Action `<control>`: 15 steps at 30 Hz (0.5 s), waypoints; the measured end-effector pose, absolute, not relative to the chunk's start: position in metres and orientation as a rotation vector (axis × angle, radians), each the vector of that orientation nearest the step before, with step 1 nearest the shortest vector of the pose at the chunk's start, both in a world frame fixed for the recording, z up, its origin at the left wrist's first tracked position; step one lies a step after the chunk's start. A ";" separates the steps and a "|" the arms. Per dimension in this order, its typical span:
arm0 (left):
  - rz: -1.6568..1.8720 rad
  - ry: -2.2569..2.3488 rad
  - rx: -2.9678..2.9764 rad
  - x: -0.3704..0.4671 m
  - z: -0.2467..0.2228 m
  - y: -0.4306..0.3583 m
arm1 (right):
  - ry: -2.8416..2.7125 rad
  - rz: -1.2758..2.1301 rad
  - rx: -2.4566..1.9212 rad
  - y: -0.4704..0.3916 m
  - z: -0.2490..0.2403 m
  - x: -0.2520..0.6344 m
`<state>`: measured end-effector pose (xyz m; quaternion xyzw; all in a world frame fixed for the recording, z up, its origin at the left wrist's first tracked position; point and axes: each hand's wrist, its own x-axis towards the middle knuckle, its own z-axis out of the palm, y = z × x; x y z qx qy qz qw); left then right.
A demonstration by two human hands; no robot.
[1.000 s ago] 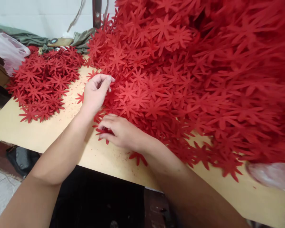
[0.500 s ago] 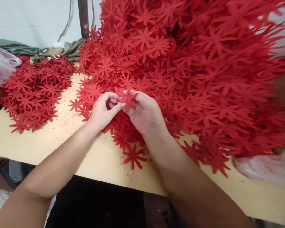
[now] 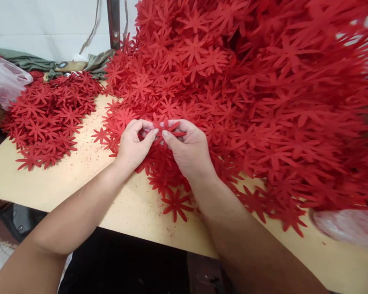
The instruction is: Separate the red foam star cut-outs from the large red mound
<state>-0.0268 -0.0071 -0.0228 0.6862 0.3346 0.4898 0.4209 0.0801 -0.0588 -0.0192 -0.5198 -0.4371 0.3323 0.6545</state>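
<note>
Between my hands is a red flower-shaped piece [image 3: 168, 127] with several narrow petals. My left hand [image 3: 138, 141] pinches its left side between thumb and fingers. On its right side my right hand [image 3: 185, 145] is closed, with the thumb pressed on the piece near its middle. Directly behind and under both hands rises a large heap of similar red pieces [image 3: 233, 94]. One loose red piece [image 3: 176, 204] lies on the table below my right hand.
A smaller pile of darker red pieces [image 3: 49, 118] sits on the pale table [image 3: 135, 208] at the left. Beyond it are a plastic bag [image 3: 9, 81] and green cloth [image 3: 27, 61]. Clear plastic [image 3: 349, 226] lies at the right edge; a metal post [image 3: 113, 24] stands behind.
My right thumb has come down onto the front of the red piece, which now lies flatter between my hands. The whole view has shifted slightly.
</note>
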 end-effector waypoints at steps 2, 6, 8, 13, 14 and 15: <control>1.232 0.827 1.733 -0.027 -0.022 -0.008 | -1.027 0.613 -1.243 -0.060 -0.019 0.080; 1.198 0.787 1.749 -0.027 -0.021 -0.010 | -1.053 0.474 -1.309 -0.061 -0.015 0.081; 1.189 0.770 1.735 -0.027 -0.021 -0.010 | -1.054 0.427 -1.330 -0.062 -0.014 0.082; 1.188 0.734 1.692 -0.029 -0.016 -0.014 | -1.071 0.397 -1.392 -0.066 -0.009 0.086; 1.187 0.730 1.695 -0.029 -0.015 -0.015 | -1.082 0.397 -1.416 -0.066 -0.008 0.088; 1.186 0.727 1.701 -0.029 -0.014 -0.016 | -1.097 0.386 -1.442 -0.066 -0.007 0.089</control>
